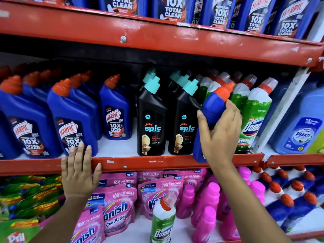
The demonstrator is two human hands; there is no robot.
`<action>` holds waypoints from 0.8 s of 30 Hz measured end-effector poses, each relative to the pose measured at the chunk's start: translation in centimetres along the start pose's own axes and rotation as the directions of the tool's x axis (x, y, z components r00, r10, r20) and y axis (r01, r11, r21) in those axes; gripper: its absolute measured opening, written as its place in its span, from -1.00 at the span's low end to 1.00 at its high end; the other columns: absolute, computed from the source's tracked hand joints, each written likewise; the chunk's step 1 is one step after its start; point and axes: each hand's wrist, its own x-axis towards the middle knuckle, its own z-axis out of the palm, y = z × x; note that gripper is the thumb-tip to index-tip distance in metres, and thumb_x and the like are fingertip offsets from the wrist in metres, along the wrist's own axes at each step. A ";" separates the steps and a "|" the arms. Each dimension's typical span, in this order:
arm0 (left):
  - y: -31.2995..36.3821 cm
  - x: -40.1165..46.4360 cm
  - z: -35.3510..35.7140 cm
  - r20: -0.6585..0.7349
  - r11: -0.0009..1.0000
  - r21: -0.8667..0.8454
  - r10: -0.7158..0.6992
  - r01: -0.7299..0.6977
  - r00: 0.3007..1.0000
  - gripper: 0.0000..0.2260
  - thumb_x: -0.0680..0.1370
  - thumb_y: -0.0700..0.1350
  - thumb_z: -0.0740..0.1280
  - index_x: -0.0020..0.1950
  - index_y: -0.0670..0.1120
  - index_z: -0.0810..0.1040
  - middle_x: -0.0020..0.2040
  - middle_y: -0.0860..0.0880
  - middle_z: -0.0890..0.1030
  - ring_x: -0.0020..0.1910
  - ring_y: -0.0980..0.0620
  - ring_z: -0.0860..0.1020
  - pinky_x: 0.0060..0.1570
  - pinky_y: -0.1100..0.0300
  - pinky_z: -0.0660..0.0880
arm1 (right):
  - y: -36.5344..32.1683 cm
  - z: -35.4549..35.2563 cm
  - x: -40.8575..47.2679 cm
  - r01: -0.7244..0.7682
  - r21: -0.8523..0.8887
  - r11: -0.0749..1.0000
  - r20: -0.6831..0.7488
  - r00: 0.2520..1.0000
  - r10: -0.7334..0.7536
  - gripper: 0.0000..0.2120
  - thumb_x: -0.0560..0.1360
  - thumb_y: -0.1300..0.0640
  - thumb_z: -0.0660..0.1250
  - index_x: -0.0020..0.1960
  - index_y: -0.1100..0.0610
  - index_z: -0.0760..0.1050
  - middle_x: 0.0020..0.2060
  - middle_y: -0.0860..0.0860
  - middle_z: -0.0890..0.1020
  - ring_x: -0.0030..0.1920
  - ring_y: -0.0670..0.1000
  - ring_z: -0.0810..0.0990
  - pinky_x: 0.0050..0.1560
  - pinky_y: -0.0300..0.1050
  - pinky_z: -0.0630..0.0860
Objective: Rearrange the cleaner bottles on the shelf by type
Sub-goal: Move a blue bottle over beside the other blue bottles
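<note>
"Harpic 10X Total Clean" on blue bottles (73,120), "Spic" on black bottles (151,120), "Vanish" on pink pouches (115,209).

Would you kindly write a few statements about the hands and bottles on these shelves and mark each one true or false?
1. The right hand holds a blue bottle with an orange cap. True.
2. The left hand grips a black Spic bottle. False: it rests on the red shelf edge, fingertips against a blue Harpic bottle.
3. Two black Spic bottles stand in front between the Harpic and the green Domex bottles. True.
4. The Spic caps are orange. False: they are teal.
5. A lone Domex bottle stands among pink Vanish packs below. True.
</note>
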 end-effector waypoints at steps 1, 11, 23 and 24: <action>-0.1 0.0 0.0 0.000 1.000 0.000 -0.001 0.001 1.000 -0.47 0.65 0.10 0.00 0.55 -0.15 0.15 0.46 -0.25 0.29 0.55 -0.11 0.07 0.51 -0.08 -0.03 | -0.7 -0.2 -0.4 -0.003 0.018 1.000 0.010 1.000 0.002 -0.45 0.54 -0.01 0.35 0.30 0.39 0.35 0.17 0.28 0.52 0.21 0.27 0.46 0.29 0.05 0.31; -0.4 0.0 0.2 -0.015 1.000 0.001 0.025 -0.025 1.000 -0.47 0.66 0.13 -0.03 0.58 -0.08 0.06 0.59 -0.04 0.02 0.56 -0.05 0.02 0.52 -0.06 -0.05 | -9.2 1.7 -3.1 -0.124 0.352 0.928 0.128 0.988 0.083 -0.55 0.43 -0.06 0.45 0.11 0.21 0.41 -0.08 0.00 0.47 -0.01 0.03 0.42 0.07 0.08 0.41; -0.2 0.0 0.4 -0.046 1.000 0.013 0.021 -0.021 0.999 -0.48 0.66 0.11 0.00 0.56 -0.10 0.12 0.58 -0.05 0.08 0.55 -0.03 0.09 0.52 -0.01 -0.01 | -17.8 8.1 -3.7 -0.171 0.507 0.845 0.219 0.974 0.065 -0.57 0.40 -0.07 0.49 0.06 0.17 0.41 -0.07 -0.03 0.48 -0.01 0.03 0.43 0.09 -0.03 0.35; -0.1 0.0 0.4 -0.048 1.000 0.016 0.020 -0.020 0.999 -0.48 0.65 0.11 0.01 0.56 -0.10 0.13 0.58 -0.06 0.09 0.55 -0.03 0.09 0.52 -0.01 0.00 | -18.2 8.6 -3.6 -0.173 0.512 0.841 0.222 0.973 0.065 -0.57 0.40 -0.07 0.48 0.06 0.18 0.41 -0.07 -0.02 0.49 -0.01 0.03 0.43 0.09 -0.01 0.37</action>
